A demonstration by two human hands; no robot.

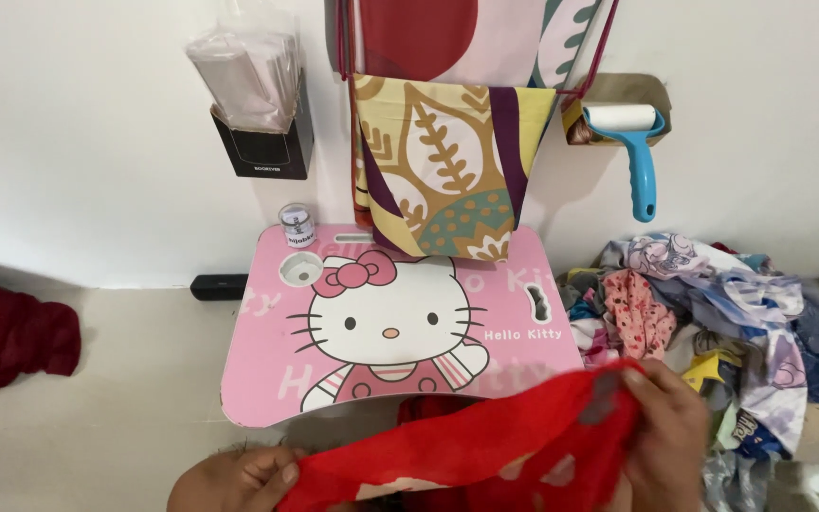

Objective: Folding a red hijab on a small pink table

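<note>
A red cloth (485, 446) with pale patches stretches across the bottom of the head view. My left hand (239, 477) pinches its left end at the bottom edge. My right hand (661, 436) grips its right end, a little higher. The cloth hangs just in front of the near edge of a small pink lap table (267, 379) printed with a white cartoon cat. A leaf-patterned cloth (443, 171) in yellow, brown and purple hangs from the wall onto the table's far edge.
A heap of mixed clothes (713, 303) lies to the right of the table. A small clear jar (297, 226) stands at its far left corner. A blue lint roller (632, 142) and a black holder with plastic bags (258, 114) hang on the wall. A dark red garment (7, 337) lies at left.
</note>
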